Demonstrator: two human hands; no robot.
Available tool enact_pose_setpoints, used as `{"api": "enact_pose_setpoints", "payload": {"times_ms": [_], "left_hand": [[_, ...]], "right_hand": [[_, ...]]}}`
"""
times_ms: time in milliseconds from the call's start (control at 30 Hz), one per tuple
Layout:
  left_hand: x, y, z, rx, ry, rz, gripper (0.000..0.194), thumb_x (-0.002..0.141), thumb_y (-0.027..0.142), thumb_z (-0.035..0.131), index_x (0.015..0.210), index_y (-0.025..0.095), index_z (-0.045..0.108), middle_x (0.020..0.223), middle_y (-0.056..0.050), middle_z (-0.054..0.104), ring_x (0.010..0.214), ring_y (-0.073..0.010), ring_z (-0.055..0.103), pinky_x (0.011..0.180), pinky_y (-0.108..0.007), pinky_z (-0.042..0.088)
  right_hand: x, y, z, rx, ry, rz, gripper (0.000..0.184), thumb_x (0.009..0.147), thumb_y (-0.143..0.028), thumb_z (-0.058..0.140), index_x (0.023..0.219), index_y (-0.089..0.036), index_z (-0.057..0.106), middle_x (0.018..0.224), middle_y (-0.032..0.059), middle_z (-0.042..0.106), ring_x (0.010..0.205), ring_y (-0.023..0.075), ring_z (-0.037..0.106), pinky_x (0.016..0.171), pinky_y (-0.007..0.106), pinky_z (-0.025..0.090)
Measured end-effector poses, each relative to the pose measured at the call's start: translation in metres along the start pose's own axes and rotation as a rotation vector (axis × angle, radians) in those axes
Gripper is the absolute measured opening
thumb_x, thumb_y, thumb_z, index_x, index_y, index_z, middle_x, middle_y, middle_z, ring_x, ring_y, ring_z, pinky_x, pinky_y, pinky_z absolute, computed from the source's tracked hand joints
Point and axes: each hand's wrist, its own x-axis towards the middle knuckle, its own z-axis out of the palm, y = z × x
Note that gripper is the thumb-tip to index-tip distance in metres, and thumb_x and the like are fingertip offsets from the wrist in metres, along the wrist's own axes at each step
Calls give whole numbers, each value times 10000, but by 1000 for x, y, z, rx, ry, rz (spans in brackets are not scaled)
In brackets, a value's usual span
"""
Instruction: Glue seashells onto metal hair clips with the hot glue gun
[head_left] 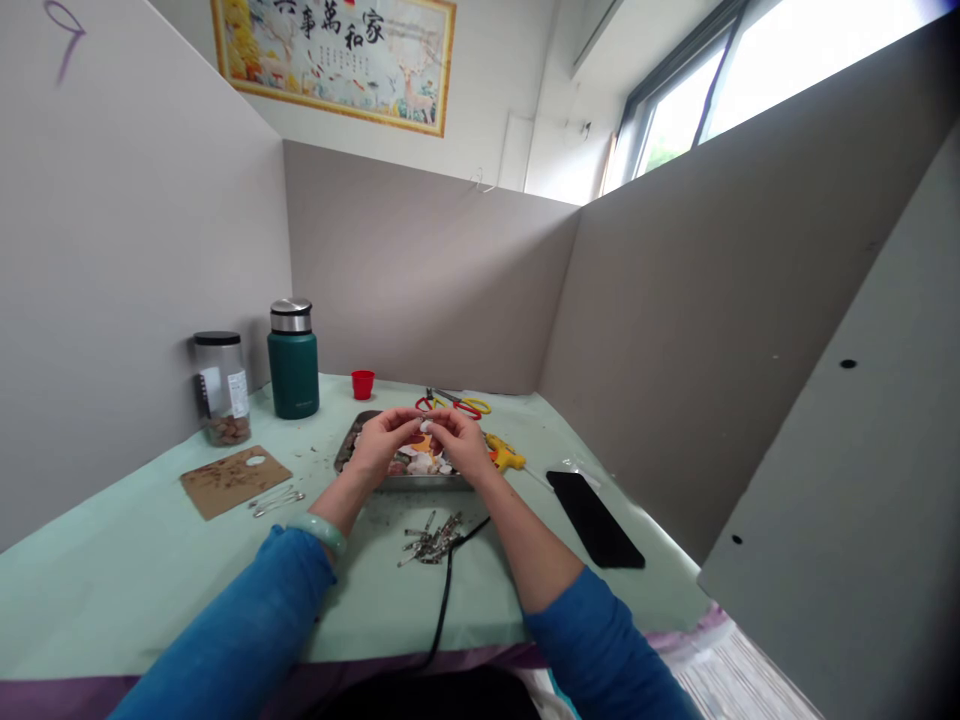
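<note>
Brings the left hand [391, 432] and right hand [459, 438] together, fingertips nearly meeting, pinched on a small white piece [425, 426] held between them. Holds this piece above a metal tray [420, 483], heaped with pale, pinkish and brown bits [421, 464]. Wears a pale green bracelet [324, 532] at the left wrist and blue sleeves [247, 610] pushed up both forearms. Has a loose pile of small metal pieces [433, 541] nearer on the surface [390, 625], just beside a black cable [444, 600] running to the near edge. Has a yellow tool [507, 455] just right of the tray, partly hidden by the right hand, then a black flat slab [597, 520] farther right. Shows red- and yellow-handled scissors [474, 405] behind the tray, and a red cup [363, 384] behind it to the left. Has large pins [277, 498] to the left, near a stained brown board [217, 488] bearing a white oval [256, 461]. Shows, farther back, a green flask [293, 365] beside a black-lidded clear jar [220, 385] with brown lumps [229, 430] at its bottom.
</note>
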Motion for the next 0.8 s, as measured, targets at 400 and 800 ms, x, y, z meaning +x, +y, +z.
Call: {"api": "enact_pose_setpoints", "payload": {"times_ms": [400, 800], "left_hand": [[-1, 3, 2, 33, 16, 6, 401, 571, 371, 822, 852, 129, 669, 770, -46, 686, 672, -161, 641, 721, -318, 518], [-2, 1, 3, 22, 18, 0, 478, 583, 385, 816, 950, 121, 660, 829, -58, 695, 698, -164, 647, 745, -342, 529]], "right_hand": [[-2, -6, 2, 76, 38, 21, 336, 681, -372, 714, 933, -170, 622, 629, -31, 598, 495, 84, 531, 482, 217, 466], [0, 1, 0, 23, 42, 20, 301, 718, -412, 696, 891, -171, 648, 615, -26, 590, 490, 84, 522, 479, 213, 460]]}}
